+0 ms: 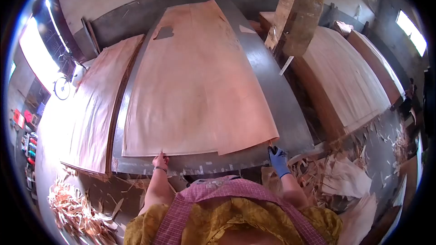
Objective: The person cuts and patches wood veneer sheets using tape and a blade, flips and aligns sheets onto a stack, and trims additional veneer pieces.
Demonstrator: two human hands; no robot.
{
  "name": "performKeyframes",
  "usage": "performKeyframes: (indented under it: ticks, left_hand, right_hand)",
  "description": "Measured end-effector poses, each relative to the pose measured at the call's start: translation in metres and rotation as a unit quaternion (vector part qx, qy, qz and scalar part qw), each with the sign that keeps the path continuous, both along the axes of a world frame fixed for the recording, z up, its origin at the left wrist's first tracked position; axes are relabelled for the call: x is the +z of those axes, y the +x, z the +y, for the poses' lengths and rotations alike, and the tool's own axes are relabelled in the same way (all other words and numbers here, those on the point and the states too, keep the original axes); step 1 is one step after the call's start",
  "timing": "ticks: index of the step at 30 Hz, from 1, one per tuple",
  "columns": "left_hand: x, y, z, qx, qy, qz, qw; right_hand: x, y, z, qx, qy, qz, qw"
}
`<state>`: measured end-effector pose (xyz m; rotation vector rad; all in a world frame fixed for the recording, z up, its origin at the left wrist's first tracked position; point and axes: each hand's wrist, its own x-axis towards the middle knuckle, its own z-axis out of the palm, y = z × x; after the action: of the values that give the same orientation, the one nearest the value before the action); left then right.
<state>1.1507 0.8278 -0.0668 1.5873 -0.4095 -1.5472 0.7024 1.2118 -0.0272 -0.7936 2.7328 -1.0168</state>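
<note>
A large, thin wood veneer sheet (181, 77) lies on the dark table (281, 95), with a second strip of veneer (245, 124) along its right side. My bare left hand (160, 161) is at the near left edge of the sheet, its fingers closed on that edge. My right hand (278, 158), in a blue and black glove, is closed just below the near right corner of the strip. A small thin piece shows above its fingers, too small to name. Near the far left of the sheet is a ragged hole (163, 32) with grey showing through.
Veneer stacks stand left (100, 104) and right (347, 77) of the table. A wooden post (284, 11) rises at its far right. Veneer scraps (79, 208) litter the floor left, with more scraps (345, 174) at right. A bicycle (62, 87) stands by the bright doorway.
</note>
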Motion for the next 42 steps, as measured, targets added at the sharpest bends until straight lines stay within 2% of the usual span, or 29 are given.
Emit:
performKeyframes:
  ticks: [1,4,7,11,14,17,18,21,23,24,25,27,28,30,33,35,36,39,42]
  left_hand:
    - [-0.001,0.0,-0.002,-0.005,0.001,0.005,1.0]
    - [-0.014,0.007,-0.005,-0.011,-0.016,0.038,0.999]
    - [-0.003,-0.003,-0.004,0.012,0.0,0.026,1.0]
    - [-0.007,0.004,-0.006,-0.005,0.002,0.037,0.999]
    - [-0.006,0.003,-0.002,-0.006,-0.006,0.055,0.998]
    - [0.007,-0.002,0.002,0.008,0.014,0.023,1.0]
    - [0.007,-0.001,0.002,0.005,0.01,0.023,1.0]
    - [0.006,0.002,0.004,0.004,0.004,0.019,1.0]
    - [0.002,0.002,0.003,0.009,0.009,0.019,1.0]
    - [-0.005,0.004,0.001,0.002,0.008,0.027,1.0]
    - [-0.014,0.007,-0.002,-0.007,0.005,0.036,0.999]
    - [-0.017,0.007,-0.003,-0.015,0.01,0.035,0.999]
    - [-0.009,0.004,-0.001,-0.014,0.018,0.026,0.999]
    - [-0.002,0.001,0.0,-0.012,0.026,0.013,1.0]
    - [0.0,0.001,0.001,-0.011,0.023,0.01,1.0]
    - [0.002,0.001,0.003,-0.013,0.015,0.014,1.0]
    - [0.001,0.001,0.002,-0.017,0.015,0.015,1.0]
    - [-0.002,-0.002,0.003,-0.019,0.009,0.014,1.0]
    - [-0.007,-0.004,0.005,-0.011,-0.001,0.009,1.0]
  right_hand:
    - [0.011,0.005,0.008,0.021,0.036,0.088,0.995]
    - [0.012,0.037,0.006,0.028,0.045,-0.003,0.999]
    - [0.006,0.053,-0.018,0.034,0.087,0.023,0.995]
    - [0.017,0.054,-0.059,0.015,-0.005,-0.014,1.0]
    - [-0.046,0.028,-0.076,-0.022,-0.063,0.015,0.998]
    - [-0.011,0.009,-0.069,-0.036,-0.035,-0.173,0.984]
    - [0.011,0.008,-0.065,-0.05,-0.057,-0.147,0.986]
    - [0.037,-0.018,-0.045,-0.074,-0.074,-0.235,0.966]
    - [-0.023,-0.066,-0.023,-0.086,-0.016,-0.029,0.996]
    - [-0.045,-0.081,-0.018,-0.091,0.013,0.075,0.993]
    - [-0.021,-0.074,-0.018,-0.106,-0.063,-0.01,0.992]
    - [0.071,-0.052,-0.018,-0.133,-0.211,-0.181,0.951]
    - [0.091,-0.057,-0.018,-0.156,-0.167,-0.233,0.945]
    - [0.053,-0.092,-0.01,-0.093,-0.231,-0.103,0.963]
    - [0.068,-0.105,-0.009,-0.141,-0.17,-0.074,0.972]
    - [0.078,-0.116,-0.007,-0.19,-0.133,-0.18,0.956]
    - [0.07,-0.121,-0.007,-0.199,-0.125,-0.121,0.964]
    - [-0.015,-0.172,0.013,-0.183,-0.072,-0.003,0.98]
    - [0.003,-0.15,0.021,-0.179,-0.034,0.025,0.983]
